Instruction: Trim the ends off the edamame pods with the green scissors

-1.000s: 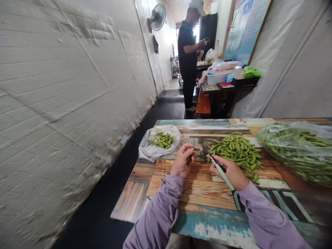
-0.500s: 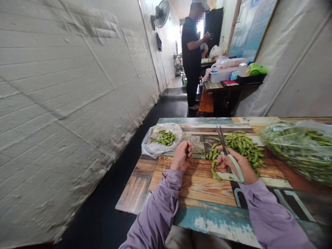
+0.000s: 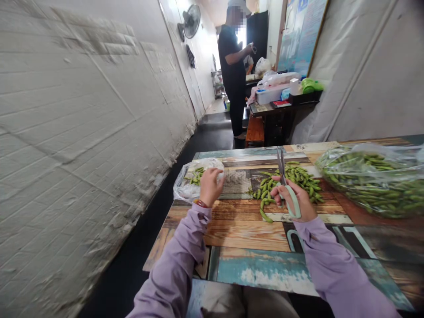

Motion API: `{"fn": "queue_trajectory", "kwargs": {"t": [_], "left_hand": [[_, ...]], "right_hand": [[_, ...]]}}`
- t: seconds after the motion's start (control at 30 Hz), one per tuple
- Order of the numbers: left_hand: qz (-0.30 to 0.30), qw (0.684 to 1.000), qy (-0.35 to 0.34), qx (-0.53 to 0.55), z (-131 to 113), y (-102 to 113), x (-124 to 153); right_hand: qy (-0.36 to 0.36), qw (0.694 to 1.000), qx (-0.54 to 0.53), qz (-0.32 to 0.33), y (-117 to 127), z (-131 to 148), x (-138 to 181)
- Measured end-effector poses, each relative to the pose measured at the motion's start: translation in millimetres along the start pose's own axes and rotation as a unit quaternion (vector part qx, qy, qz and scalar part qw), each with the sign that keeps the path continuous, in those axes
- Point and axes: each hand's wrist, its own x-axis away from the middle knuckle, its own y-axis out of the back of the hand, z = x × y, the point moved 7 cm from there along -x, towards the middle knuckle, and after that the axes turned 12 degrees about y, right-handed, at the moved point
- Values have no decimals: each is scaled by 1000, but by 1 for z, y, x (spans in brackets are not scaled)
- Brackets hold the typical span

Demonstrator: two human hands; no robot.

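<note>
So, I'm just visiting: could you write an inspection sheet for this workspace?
Surface: wood-patterned table.
Job's things: scissors, blades slightly apart; pile of green pods; small bag and larger bag, both holding pods.
Clutter: small green bits at the pile's edge.
Left fingers: curled by the small bag, contents hidden.
Right fingers: gripping the scissors.
Cables: nothing seen clearly.
Surroundings: standing person, wall fan, laden second table.

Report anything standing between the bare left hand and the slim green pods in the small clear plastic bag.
Nothing visible: the left hand overlaps the bag's right side in view, beside the pods. Contact is unclear.
</note>
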Motion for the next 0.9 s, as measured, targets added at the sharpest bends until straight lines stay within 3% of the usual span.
{"fn": "queue_trajectory", "kwargs": {"t": [0.17, 0.3, 0.5, 0.7, 0.83, 0.9], "left_hand": [[106, 990, -83, -32, -68, -56, 45], [114, 989, -71, -58, -93, -77, 53], [114, 988, -50, -88, -94, -91, 51], [123, 990, -52, -49, -86, -86, 57], [117, 986, 6, 116, -70, -74, 53], [142, 949, 71, 273, -56, -71, 50]], "right_hand": [[-6, 1000, 0, -7, 1, -2, 0], [-4, 1000, 2, 0, 0, -4, -1], [-1, 1000, 14, 11, -3, -3, -2], [-2, 999, 50, 12, -3, -4, -2], [4, 998, 65, 9, -2, -4, -2], [9, 998, 69, 12, -1, -5, -2]]}}
